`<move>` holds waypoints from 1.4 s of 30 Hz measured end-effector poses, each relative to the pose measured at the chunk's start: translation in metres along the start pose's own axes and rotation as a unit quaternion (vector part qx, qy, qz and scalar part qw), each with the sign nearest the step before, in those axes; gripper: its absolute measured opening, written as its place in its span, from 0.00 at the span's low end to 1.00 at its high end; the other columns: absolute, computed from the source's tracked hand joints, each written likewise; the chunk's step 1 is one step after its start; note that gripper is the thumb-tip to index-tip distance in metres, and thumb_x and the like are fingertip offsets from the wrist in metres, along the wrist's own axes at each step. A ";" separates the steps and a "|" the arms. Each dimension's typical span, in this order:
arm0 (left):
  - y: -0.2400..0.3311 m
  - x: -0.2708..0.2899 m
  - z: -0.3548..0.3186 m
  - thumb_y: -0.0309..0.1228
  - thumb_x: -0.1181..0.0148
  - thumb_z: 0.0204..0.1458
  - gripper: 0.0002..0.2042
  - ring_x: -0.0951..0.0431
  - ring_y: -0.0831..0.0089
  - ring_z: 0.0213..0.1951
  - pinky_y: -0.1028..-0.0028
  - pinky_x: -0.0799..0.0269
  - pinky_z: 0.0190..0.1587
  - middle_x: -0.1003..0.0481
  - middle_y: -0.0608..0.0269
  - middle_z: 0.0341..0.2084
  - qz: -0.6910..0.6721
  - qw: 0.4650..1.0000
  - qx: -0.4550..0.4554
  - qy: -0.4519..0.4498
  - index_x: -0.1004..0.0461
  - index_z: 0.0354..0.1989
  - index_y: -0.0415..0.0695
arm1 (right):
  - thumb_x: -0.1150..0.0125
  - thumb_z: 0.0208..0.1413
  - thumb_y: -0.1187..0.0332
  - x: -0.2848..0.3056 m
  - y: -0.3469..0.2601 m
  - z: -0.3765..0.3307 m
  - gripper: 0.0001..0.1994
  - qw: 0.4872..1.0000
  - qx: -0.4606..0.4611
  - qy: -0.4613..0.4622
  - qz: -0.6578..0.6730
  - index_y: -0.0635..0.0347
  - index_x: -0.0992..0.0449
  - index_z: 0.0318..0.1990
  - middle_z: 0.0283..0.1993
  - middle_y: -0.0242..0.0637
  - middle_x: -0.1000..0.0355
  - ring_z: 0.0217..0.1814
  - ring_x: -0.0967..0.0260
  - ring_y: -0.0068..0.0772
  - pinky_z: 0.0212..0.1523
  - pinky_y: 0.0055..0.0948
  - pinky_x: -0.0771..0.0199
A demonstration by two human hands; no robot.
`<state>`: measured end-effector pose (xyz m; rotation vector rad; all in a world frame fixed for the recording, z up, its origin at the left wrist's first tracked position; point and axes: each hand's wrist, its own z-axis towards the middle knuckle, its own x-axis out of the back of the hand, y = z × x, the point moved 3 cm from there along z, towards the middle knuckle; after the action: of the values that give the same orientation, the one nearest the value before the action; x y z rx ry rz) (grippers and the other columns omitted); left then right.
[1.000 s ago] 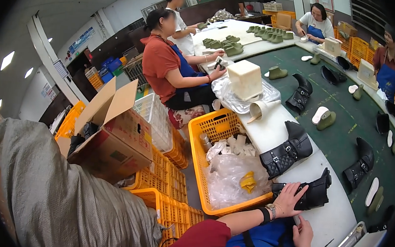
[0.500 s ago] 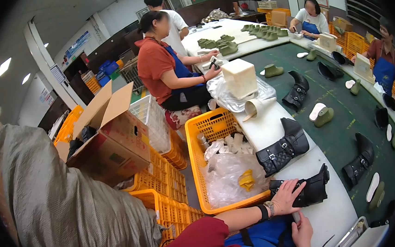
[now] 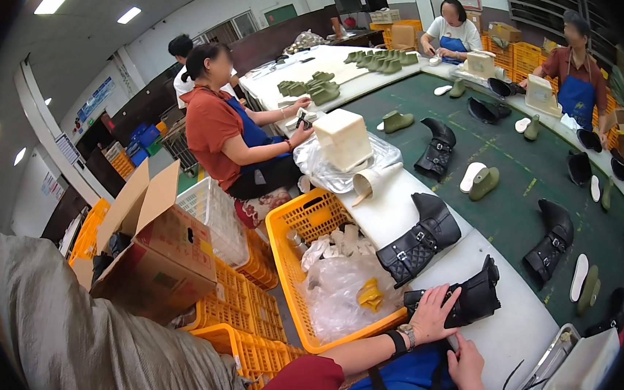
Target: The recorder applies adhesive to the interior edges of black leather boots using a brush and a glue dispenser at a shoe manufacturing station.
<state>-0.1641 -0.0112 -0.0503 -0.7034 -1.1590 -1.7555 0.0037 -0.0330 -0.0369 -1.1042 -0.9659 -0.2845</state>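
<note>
Left hand [image 3: 433, 316] fingers splayed flat on the black leather ankle boot [image 3: 465, 301]; right hand [image 3: 467, 368] curled below, grip unclear. Boot could slide off the white table edge [image 3: 521, 336].

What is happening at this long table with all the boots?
A person at a white bench rests the left hand on a black boot lying on its side near the bench edge; the right hand sits just below it, at the lap. A second black boot lies beside it, next to an orange crate of plastic wrapping. Other workers in blue aprons sit around a green belt carrying more boots and soles.
</note>
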 end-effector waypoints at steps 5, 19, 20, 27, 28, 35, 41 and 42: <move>0.002 0.002 -0.003 0.47 0.34 0.35 0.48 0.43 0.49 0.58 0.56 0.54 0.62 0.44 0.42 0.56 0.001 1.000 0.003 0.002 0.52 0.65 0.45 | 0.38 0.43 0.71 0.002 -0.001 -0.001 0.23 1.000 -0.001 -0.016 -0.001 0.58 0.31 0.50 0.28 0.38 0.35 0.28 0.33 0.41 0.30 0.36 0.33; 0.007 0.034 0.014 0.31 0.31 0.27 0.36 0.30 0.51 0.38 0.58 0.36 0.39 0.28 0.50 0.35 -0.057 0.997 -0.034 0.038 0.36 0.52 0.40 | 0.41 0.50 0.66 0.079 -0.008 0.009 0.20 0.965 -0.032 0.188 0.182 0.58 0.32 0.52 0.44 0.44 0.31 0.35 0.29 0.45 0.36 0.37 0.29; 0.009 0.031 0.012 0.28 0.31 0.27 0.35 0.30 0.51 0.38 0.59 0.37 0.40 0.28 0.51 0.35 -0.101 0.993 -0.034 0.042 0.35 0.52 0.40 | 0.40 0.50 0.66 0.090 -0.010 0.005 0.21 0.963 -0.026 0.214 0.163 0.57 0.32 0.53 0.45 0.43 0.31 0.35 0.28 0.41 0.36 0.34 0.28; 0.043 0.026 -0.016 0.28 0.28 0.31 0.33 0.31 0.54 0.44 0.61 0.38 0.49 0.31 0.53 0.43 -0.273 0.962 0.005 0.026 0.35 0.51 0.39 | 0.38 0.50 0.62 0.107 -0.032 -0.025 0.28 0.950 -0.007 0.150 0.273 0.52 0.37 0.59 0.32 0.34 0.28 0.22 0.29 0.30 0.26 0.26 0.29; 0.051 0.030 -0.018 0.30 0.28 0.32 0.35 0.33 0.54 0.46 0.60 0.39 0.51 0.33 0.52 0.46 -0.261 0.965 -0.021 0.023 0.37 0.53 0.39 | 0.37 0.48 0.60 0.104 -0.033 -0.028 0.29 0.949 0.007 0.160 0.272 0.54 0.38 0.59 0.31 0.36 0.29 0.23 0.29 0.32 0.26 0.28 0.29; 0.095 0.051 -0.009 0.39 0.27 0.31 0.40 0.38 0.50 0.49 0.53 0.46 0.52 0.38 0.49 0.49 -0.023 0.969 -0.218 0.115 0.42 0.55 0.45 | 0.37 0.47 0.56 0.110 -0.030 -0.049 0.28 0.961 -0.031 0.250 0.115 0.59 0.34 0.54 0.32 0.43 0.27 0.29 0.28 0.46 0.28 0.36 0.29; 0.095 0.056 -0.001 0.45 0.28 0.30 0.47 0.36 0.53 0.50 0.56 0.43 0.53 0.37 0.50 0.48 -0.179 0.973 -0.131 -0.059 0.47 0.61 0.44 | 0.44 0.52 0.59 0.117 -0.016 -0.054 0.24 0.984 -0.004 0.138 0.113 0.50 0.35 0.58 0.27 0.45 0.27 0.29 0.28 0.49 0.28 0.40 0.29; 0.088 0.058 0.004 0.47 0.28 0.29 0.51 0.36 0.55 0.51 0.59 0.41 0.54 0.37 0.49 0.49 -0.308 0.936 -0.055 -0.164 0.49 0.63 0.43 | 0.44 0.53 0.61 0.116 -0.014 -0.057 0.23 0.989 0.011 0.119 0.085 0.43 0.36 0.58 0.28 0.40 0.28 0.28 0.28 0.47 0.26 0.39 0.29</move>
<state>-0.1102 -0.0432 0.0347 -0.7730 -1.6465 -2.2948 0.0918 -0.0589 0.0558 -1.0971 -0.6570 -0.2583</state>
